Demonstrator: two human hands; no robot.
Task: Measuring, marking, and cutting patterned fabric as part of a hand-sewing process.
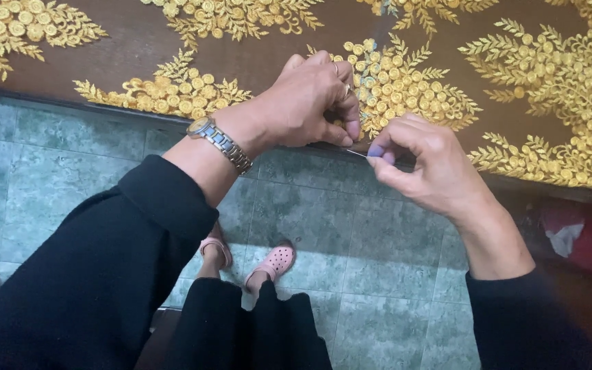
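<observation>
Standing nearest are two pink clogs point(274, 262) on the grey-green tiled floor point(351, 240), just below the cloth's edge, with black trouser legs point(255, 329) beneath them. Black sleeves point(104, 274) frame the view on both sides. To the right of the clogs, under the cloth's edge, lies something red point(584, 240), blurred. The floor between the sleeves and the cloth's edge is open tile with pale grout lines.

Above that, the right hand point(433, 168) hovers just off the edge of the cloth, its fingers point(378, 152) pinched together on a thin needle point(358, 154) that points left toward the other hand. The left hand point(310, 103), with a metal watch point(222, 144) on the wrist and a ring point(346, 89), rests on the cloth's edge, its fingers pressed together on the fabric just beside the needle's tip.

Farthest, the brown cloth point(255, 55) stretches flat, covered with raised gold embroidery point(405, 82) of round flowers and feathery leaves.
</observation>
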